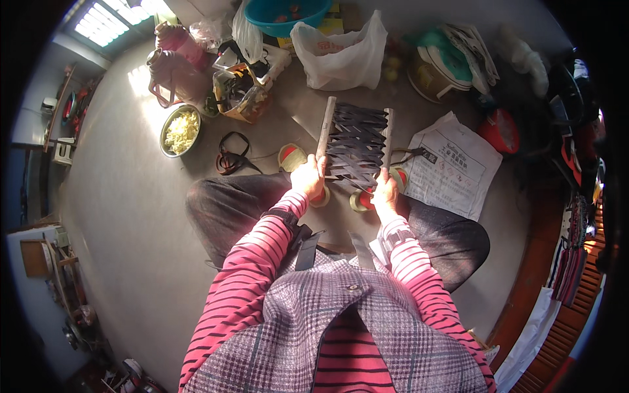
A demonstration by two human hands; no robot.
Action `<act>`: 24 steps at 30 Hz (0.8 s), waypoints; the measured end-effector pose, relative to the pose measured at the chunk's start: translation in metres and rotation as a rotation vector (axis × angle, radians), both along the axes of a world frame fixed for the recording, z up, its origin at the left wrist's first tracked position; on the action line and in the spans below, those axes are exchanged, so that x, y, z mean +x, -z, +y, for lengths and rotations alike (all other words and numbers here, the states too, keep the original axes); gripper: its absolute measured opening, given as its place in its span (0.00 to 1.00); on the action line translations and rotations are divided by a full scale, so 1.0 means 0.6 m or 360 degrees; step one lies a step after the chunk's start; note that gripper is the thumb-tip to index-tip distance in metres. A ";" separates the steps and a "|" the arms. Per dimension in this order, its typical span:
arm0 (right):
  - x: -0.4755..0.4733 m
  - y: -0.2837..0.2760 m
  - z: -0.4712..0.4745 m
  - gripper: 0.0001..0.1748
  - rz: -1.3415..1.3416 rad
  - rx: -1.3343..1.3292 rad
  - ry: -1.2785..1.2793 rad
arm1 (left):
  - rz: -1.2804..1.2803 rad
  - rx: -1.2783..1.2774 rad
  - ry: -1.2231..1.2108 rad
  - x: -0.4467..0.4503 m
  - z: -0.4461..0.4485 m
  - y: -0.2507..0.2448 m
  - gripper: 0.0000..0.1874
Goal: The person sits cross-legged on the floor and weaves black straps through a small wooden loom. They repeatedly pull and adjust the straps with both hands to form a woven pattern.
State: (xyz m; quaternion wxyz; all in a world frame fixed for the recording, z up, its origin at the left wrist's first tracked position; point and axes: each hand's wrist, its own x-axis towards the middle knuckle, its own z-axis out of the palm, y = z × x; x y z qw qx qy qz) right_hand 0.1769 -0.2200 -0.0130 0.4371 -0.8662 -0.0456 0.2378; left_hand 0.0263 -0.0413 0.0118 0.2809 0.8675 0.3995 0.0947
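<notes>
My left hand [308,178] grips the lower end of a pale wooden stick [327,127]. The lower end of a second stick [388,132] is in my right hand [385,192]. Dark flat strips [356,142] are wound crisscross between the two sticks, which stand roughly parallel and apart. A dark strap or strip [410,153] runs off to the right, over the edge of a white printed sack [447,169]. Coiled dark and brown straps [233,157] lie on the floor at the left. Below the sticks, sandals with red parts [362,200] show between my knees.
A bowl of pale yellow food pieces [182,131], vacuum flasks [179,73] and an open bag [243,98] stand ahead left. Ahead are a white plastic bag [339,54] and a blue basin [287,19]. A bucket [437,73] and a red container [499,131] stand right.
</notes>
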 end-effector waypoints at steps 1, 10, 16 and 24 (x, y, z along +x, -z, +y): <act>-0.002 -0.007 -0.001 0.38 0.0066 0.0029 0.0015 | 0.0044 -0.0044 -0.0003 0.000 0.000 -0.002 0.24; 0.008 -0.025 -0.008 0.35 0.0365 0.0263 -0.0027 | 0.0153 -0.0190 0.0015 -0.012 0.004 -0.022 0.26; 0.010 -0.030 -0.008 0.32 0.0300 0.0098 -0.0234 | 0.0166 -0.0208 0.0118 -0.019 0.011 -0.024 0.26; 0.003 -0.091 0.007 0.31 0.0451 0.0076 -0.0114 | 0.0169 -0.0211 0.0152 -0.019 0.018 -0.031 0.26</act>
